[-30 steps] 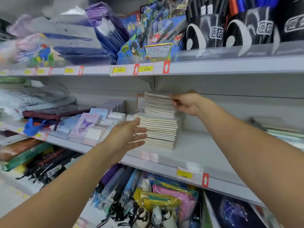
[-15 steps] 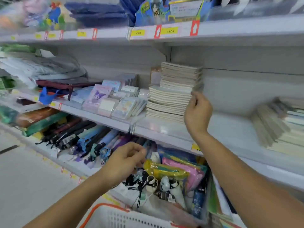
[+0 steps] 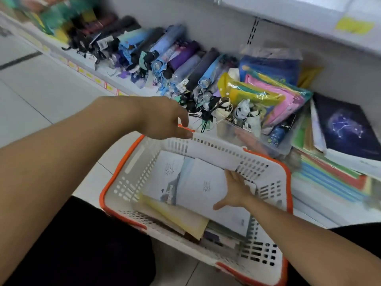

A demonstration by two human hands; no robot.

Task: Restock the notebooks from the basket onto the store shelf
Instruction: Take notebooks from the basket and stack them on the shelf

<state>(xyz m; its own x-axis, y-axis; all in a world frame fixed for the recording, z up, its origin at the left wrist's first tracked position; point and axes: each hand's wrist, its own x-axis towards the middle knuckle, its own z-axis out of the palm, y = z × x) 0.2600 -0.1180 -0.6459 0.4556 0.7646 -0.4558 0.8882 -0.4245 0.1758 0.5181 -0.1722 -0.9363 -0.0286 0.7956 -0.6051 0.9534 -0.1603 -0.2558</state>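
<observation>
A white basket with an orange rim [image 3: 115,174] sits low in front of me, by the bottom shelf. Inside lie several notebooks: a white-covered one [image 3: 198,182] on top, another white one [image 3: 167,172] beside it, and a yellowish one [image 3: 181,217] tilted at the near side. My right hand [image 3: 235,188] is inside the basket, fingers straight and thumb spread, resting on the top white notebook's right edge. My left hand [image 3: 165,118] hangs relaxed over the basket's far left rim, holding nothing. The stocked notebook pile is out of view.
Folded umbrellas [image 3: 165,58] fill the bottom shelf behind the basket. Coloured plastic pouches [image 3: 268,96] and a dark constellation folder [image 3: 346,126] lie to the right. The edge of the shelf above [image 3: 309,15] crosses the top right. Pale floor tiles [image 3: 41,89] spread to the left.
My view has dropped from the shelf's notebook stack to the basket. My right hand left the stack and went down onto a notebook inside the basket. My left hand moved over the rim.
</observation>
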